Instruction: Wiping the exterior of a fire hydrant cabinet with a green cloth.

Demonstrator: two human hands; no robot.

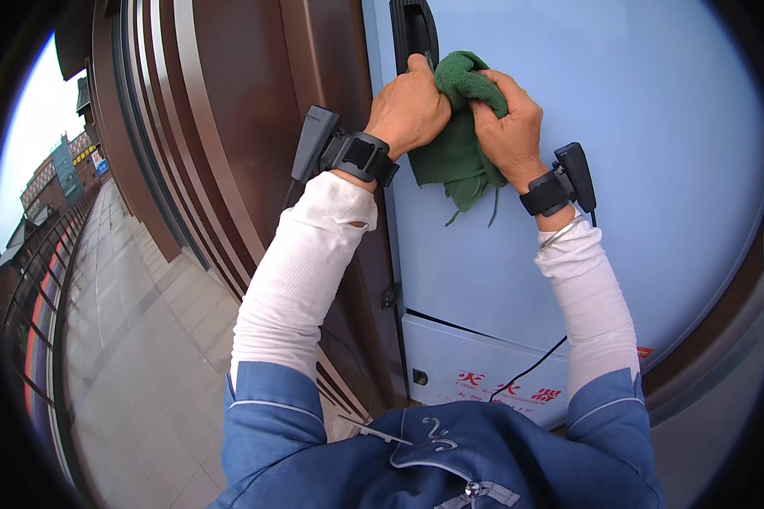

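Observation:
A green cloth [449, 153] with a frayed lower edge is bunched between my two hands, hanging against the pale blue cabinet door [484, 267]. My left hand [412, 105] grips its left side, thumb up, just below a black recessed handle [414, 32]. On the right, my right hand [510, 124] pinches a thick folded part of the cloth between thumb and fingers. The handle's lower end is partly hidden by my left hand and the cloth. Both wrists carry black straps with box-shaped devices, above white sleeves.
Below the door, a lower blue panel [433, 353] bears red writing and a small dark latch [420, 377]. Brown metal framing [248, 95] stands left of the cabinet. Farther left run a tiled walkway [146, 356] and a railing [44, 273]. A black cable [535, 364] hangs near my right arm.

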